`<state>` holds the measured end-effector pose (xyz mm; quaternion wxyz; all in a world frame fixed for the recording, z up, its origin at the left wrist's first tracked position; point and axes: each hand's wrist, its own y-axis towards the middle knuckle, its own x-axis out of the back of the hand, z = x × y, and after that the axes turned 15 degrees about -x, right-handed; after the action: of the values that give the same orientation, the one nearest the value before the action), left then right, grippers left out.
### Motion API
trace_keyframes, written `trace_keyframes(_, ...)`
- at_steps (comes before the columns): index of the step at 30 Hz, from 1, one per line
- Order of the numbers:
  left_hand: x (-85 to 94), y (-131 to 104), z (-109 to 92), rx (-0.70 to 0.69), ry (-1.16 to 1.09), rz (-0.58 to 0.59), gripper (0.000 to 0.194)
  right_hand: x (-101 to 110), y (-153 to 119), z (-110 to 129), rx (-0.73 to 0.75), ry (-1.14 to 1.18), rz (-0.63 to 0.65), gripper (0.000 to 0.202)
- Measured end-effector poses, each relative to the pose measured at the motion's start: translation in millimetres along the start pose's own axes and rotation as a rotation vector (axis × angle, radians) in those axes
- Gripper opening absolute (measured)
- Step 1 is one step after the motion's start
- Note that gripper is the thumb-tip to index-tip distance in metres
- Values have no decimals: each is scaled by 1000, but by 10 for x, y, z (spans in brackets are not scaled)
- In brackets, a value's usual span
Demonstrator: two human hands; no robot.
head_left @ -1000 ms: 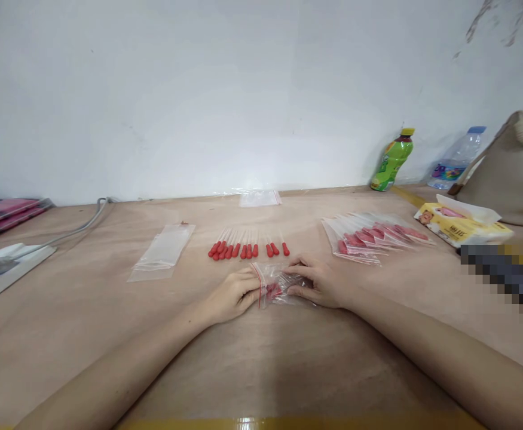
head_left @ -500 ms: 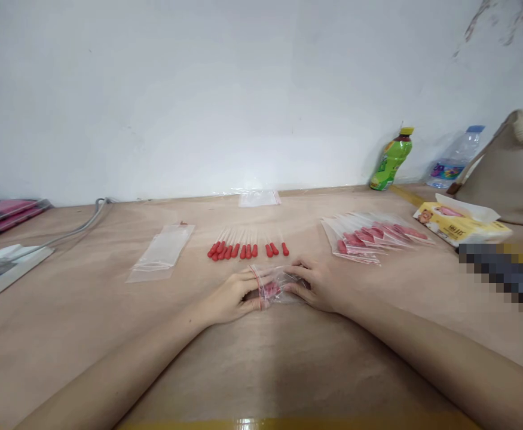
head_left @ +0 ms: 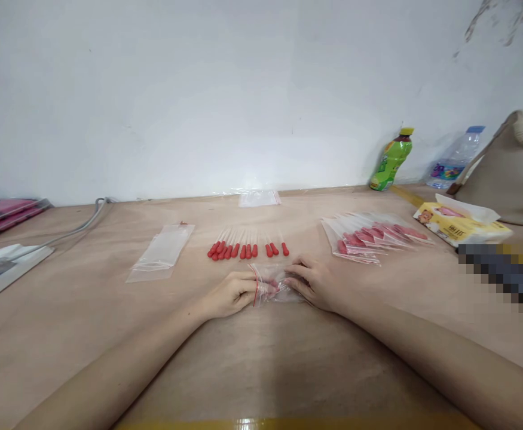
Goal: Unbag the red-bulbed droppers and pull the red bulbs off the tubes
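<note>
Between my hands a clear zip bag (head_left: 283,295) with a red edge lies on the table, something red and pink inside it. My left hand (head_left: 232,294) has its fingertips pushed into the bag's open left end, seemingly round the red item. At the bag's other end, my right hand (head_left: 315,283) pinches the plastic. Just behind the hands, several droppers with red bulbs (head_left: 228,252) lie in a row. Flat clear bags (head_left: 165,248) rest at the left. Filled bags with red-bulbed contents (head_left: 373,236) fan out at the right.
At the right are a yellow tissue pack (head_left: 461,227), a green bottle (head_left: 392,160), a clear bottle (head_left: 453,161) and a beige bag (head_left: 503,173). A power strip (head_left: 14,269) and pink packets (head_left: 8,212) are at the left. Another bag (head_left: 259,198) lies by the wall.
My left fingers have moved deeper into the bag, and the left thumb has drawn in from its lower corner. The bag's red edge is straighter. My right hand has hardly moved.
</note>
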<state>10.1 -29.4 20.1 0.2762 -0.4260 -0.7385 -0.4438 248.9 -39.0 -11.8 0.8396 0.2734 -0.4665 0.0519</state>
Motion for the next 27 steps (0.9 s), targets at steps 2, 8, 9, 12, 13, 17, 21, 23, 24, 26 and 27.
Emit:
trace_keyframes(2,-6,16,-4,-22,56,19,32,-9,4,-11,3,16,-10,23)
trace_keyframes(8,-39,22,-60,-2,254,135,34,97,29,-27,51,76,125,28)
trace_keyframes(9,-58,20,-63,-7,287,118,34,119,33,-24,54,91,150,30)
trace_keyframes(12,-118,22,-48,-59,364,15,29,150,40,-13,38,120,163,30)
trace_keyframes(13,-130,25,-39,-62,383,-28,28,148,40,-9,32,130,158,29)
trace_keyframes(17,-109,40,-12,-36,364,-83,29,127,31,8,20,142,148,27)
trace_keyframes(21,-71,35,-5,-70,297,-28,30,139,25,28,15,128,133,24)
trace_keyframes(23,-76,25,-2,-71,304,-51,27,148,24,29,18,113,127,24)
trace_keyframes(24,-82,19,-3,-64,312,-64,26,149,24,27,23,110,128,24)
trace_keyframes(26,-89,10,-9,-28,322,-78,25,144,23,15,28,118,132,25)
trace_keyframes(27,-88,7,-15,-11,315,-69,24,138,23,7,28,126,138,25)
